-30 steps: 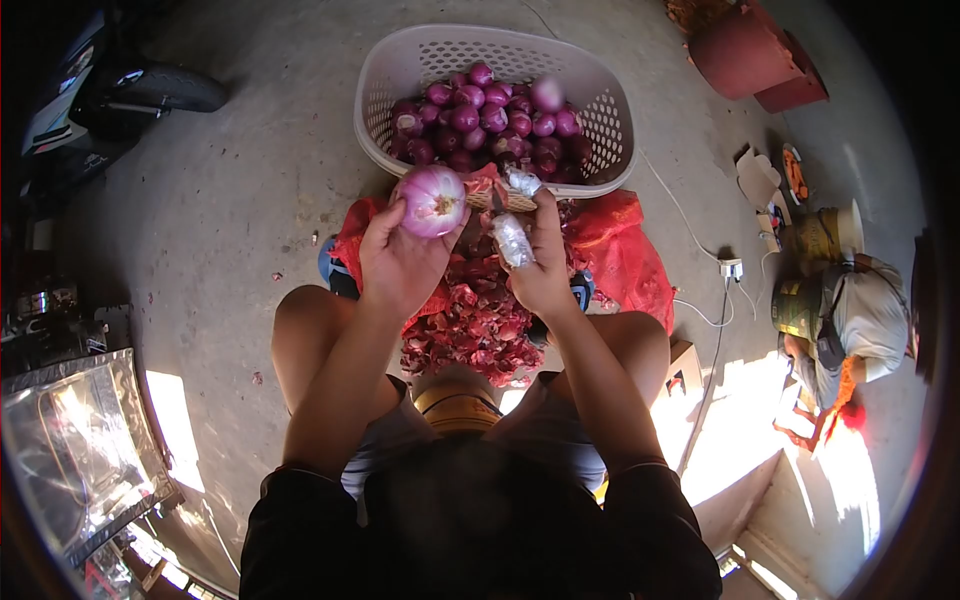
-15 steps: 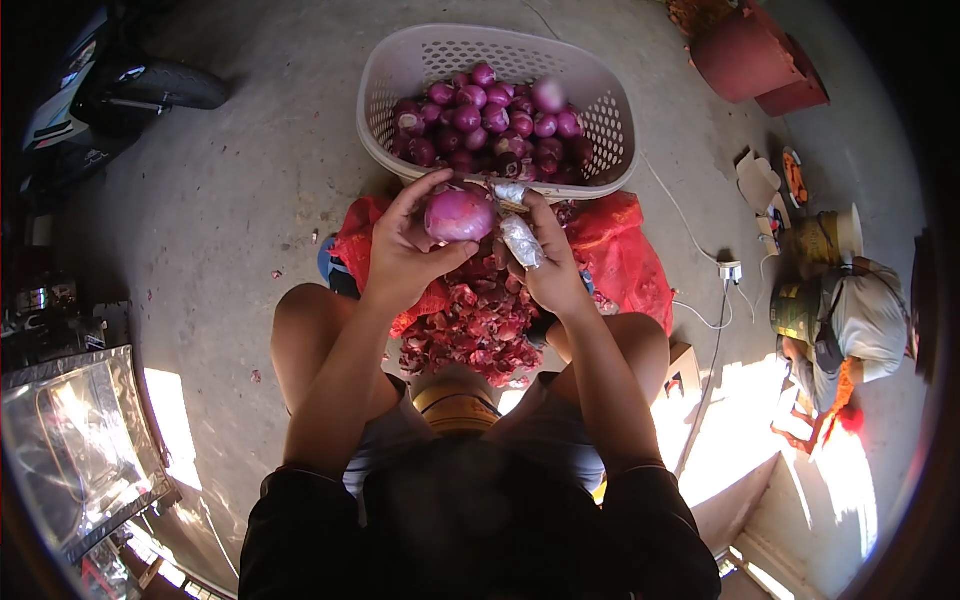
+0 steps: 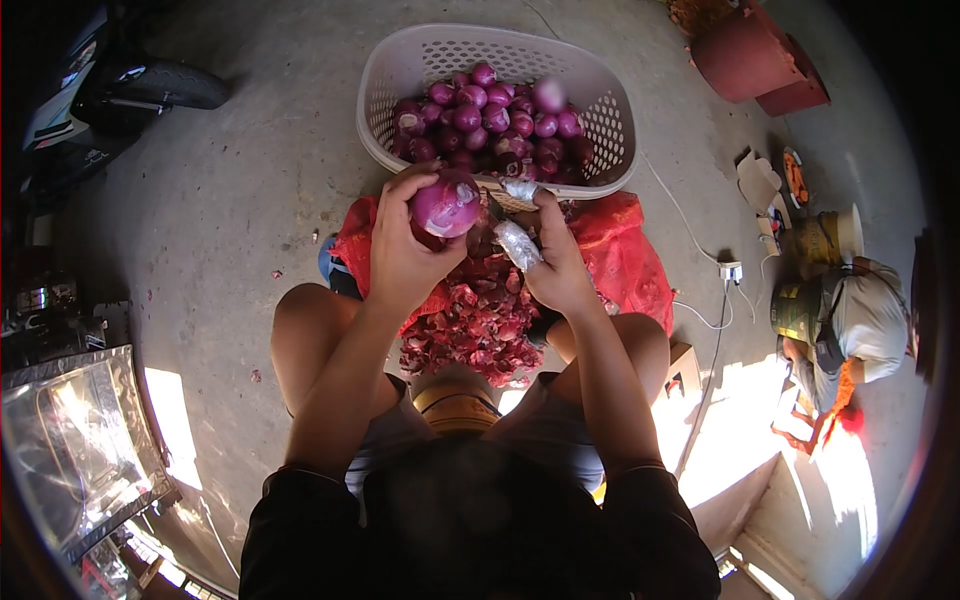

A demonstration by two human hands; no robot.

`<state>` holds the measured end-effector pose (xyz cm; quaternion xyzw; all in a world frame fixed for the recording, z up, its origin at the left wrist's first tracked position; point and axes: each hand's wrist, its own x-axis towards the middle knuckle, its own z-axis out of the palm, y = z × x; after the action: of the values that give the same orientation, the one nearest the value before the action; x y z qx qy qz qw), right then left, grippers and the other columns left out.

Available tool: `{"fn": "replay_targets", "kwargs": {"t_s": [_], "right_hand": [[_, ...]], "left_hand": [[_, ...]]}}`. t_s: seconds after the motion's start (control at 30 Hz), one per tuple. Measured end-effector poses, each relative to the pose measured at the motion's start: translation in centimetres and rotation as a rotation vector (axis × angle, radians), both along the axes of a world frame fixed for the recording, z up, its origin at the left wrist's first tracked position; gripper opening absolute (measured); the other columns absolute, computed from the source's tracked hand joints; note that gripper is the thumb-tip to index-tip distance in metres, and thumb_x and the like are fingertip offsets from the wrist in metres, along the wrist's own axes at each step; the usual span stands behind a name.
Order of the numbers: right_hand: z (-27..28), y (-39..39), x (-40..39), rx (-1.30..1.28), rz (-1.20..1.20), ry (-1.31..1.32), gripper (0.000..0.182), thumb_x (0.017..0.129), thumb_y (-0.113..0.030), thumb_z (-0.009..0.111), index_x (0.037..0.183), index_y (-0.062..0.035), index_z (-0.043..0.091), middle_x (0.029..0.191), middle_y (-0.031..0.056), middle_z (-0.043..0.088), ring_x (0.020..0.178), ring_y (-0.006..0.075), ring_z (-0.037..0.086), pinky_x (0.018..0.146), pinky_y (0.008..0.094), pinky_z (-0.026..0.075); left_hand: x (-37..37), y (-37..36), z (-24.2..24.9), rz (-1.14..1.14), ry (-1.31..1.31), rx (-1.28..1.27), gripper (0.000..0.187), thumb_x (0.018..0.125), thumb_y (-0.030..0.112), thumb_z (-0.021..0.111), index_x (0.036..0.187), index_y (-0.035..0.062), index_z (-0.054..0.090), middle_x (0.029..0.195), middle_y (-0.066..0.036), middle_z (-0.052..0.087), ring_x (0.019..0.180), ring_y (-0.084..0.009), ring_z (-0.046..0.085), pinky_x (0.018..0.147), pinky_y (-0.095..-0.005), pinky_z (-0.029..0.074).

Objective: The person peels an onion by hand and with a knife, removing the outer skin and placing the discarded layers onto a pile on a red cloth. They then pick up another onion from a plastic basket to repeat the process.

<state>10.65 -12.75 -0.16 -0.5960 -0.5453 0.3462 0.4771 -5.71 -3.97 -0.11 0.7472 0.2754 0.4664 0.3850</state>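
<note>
In my left hand (image 3: 405,235) is a purple-red onion (image 3: 447,204), gripped between thumb and fingers in front of the basket. Close to its right is my right hand (image 3: 555,255), its thumb and forefinger tips wrapped in silver tape (image 3: 517,245). Those two tips are apart, and the other fingers curl in behind them. A narrow dark shape shows by the fingertips, but I cannot tell what it is. Below both hands lies a heap of red onion skins (image 3: 475,325) on a red mesh sack (image 3: 625,265).
A pale plastic basket (image 3: 375,120) of peeled onions stands just beyond my hands. At right are a white cable with a socket block (image 3: 731,271), a seated person (image 3: 865,320) and red tubs (image 3: 745,60). A motorbike wheel (image 3: 175,84) is at upper left.
The onion has shifted slightly left and up, turned in my left hand. My right hand has drawn a little away from it, opening a wider gap between the two.
</note>
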Motion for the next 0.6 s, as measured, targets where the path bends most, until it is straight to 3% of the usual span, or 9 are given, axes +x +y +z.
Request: {"fn": "replay_targets", "kwargs": {"t_s": [0.07, 0.13, 0.27, 0.37, 0.47, 0.57, 0.6], "right_hand": [[0.3, -0.1, -0.1, -0.051, 0.001, 0.003, 0.043, 0.089, -0.006, 0.051, 0.127, -0.0032, 0.032, 0.106, 0.0099, 0.056, 0.093, 0.013, 0.052, 0.084, 0.027, 0.04], [0.5, -0.3, -0.1, -0.085, 0.01, -0.011, 0.043, 0.089, -0.006, 0.051, 0.126, -0.0031, 0.032, 0.106, 0.0104, 0.056, 0.093, 0.0132, 0.053, 0.083, 0.0273, 0.041], [0.5, -0.2, 0.0, -0.098, 0.015, -0.085, 0.042, 0.089, -0.006, 0.051, 0.126, -0.0029, 0.033, 0.105, 0.0111, 0.056, 0.092, 0.0138, 0.054, 0.083, 0.0277, 0.042], [-0.6, -0.1, 0.4, -0.072, -0.021, -0.143, 0.048, 0.082, -0.012, 0.057, 0.124, -0.0033, 0.034, 0.1, 0.0176, 0.059, 0.093, 0.031, 0.059, 0.079, 0.0358, 0.045], [-0.4, -0.2, 0.6, -0.028, -0.017, -0.04, 0.046, 0.084, -0.009, 0.054, 0.124, -0.001, 0.034, 0.102, 0.0154, 0.058, 0.093, 0.0256, 0.058, 0.081, 0.0335, 0.044], [0.7, -0.4, 0.5, -0.08, -0.05, 0.16, 0.045, 0.084, -0.005, 0.052, 0.125, 0.0008, 0.033, 0.104, 0.0131, 0.057, 0.094, 0.019, 0.056, 0.083, 0.0303, 0.043], [1.1, -0.4, 0.5, -0.113, -0.054, 0.216, 0.045, 0.085, -0.004, 0.052, 0.125, 0.0009, 0.033, 0.105, 0.0127, 0.057, 0.094, 0.0176, 0.055, 0.083, 0.0293, 0.042]], "left_hand": [[0.0, 0.1, 0.2, 0.033, 0.01, 0.05, 0.066, 0.058, -0.007, 0.07, 0.116, 0.0035, 0.039, 0.121, -0.015, 0.045, 0.108, -0.0246, 0.05, 0.091, -0.0335, 0.043], [0.1, 0.2, 0.4, 0.074, 0.01, 0.078, 0.064, 0.056, -0.002, 0.071, 0.113, 0.0048, 0.043, 0.113, -0.014, 0.05, 0.103, -0.0282, 0.052, 0.087, -0.0359, 0.044], [0.1, -0.1, 0.1, 0.04, -0.102, -0.284, 0.06, 0.062, -0.001, 0.073, 0.113, 0.0017, 0.042, 0.112, -0.013, 0.05, 0.1, -0.0208, 0.054, 0.084, -0.0321, 0.047], [0.4, 1.1, -0.2, 0.014, -0.128, -0.568, 0.061, 0.067, 0.0, 0.073, 0.117, 0.001, 0.038, 0.116, -0.012, 0.047, 0.101, -0.0187, 0.053, 0.089, -0.0313, 0.045], [1.8, 2.8, -0.8, 0.055, -0.16, -0.721, 0.058, 0.074, 0.008, 0.07, 0.121, 0.0025, 0.037, 0.11, -0.008, 0.051, 0.099, -0.0171, 0.054, 0.087, -0.0324, 0.046], [3.0, 2.4, -1.2, -0.059, -0.453, -0.884, 0.052, 0.079, 0.008, 0.067, 0.122, 0.0048, 0.037, 0.11, -0.007, 0.051, 0.1, -0.0177, 0.053, 0.087, -0.034, 0.046], [3.2, 2.1, -0.9, -0.06, -0.53, -0.942, 0.045, 0.084, 0.011, 0.06, 0.122, 0.0073, 0.037, 0.117, -0.009, 0.049, 0.103, -0.0202, 0.053, 0.087, -0.0353, 0.046]]}}
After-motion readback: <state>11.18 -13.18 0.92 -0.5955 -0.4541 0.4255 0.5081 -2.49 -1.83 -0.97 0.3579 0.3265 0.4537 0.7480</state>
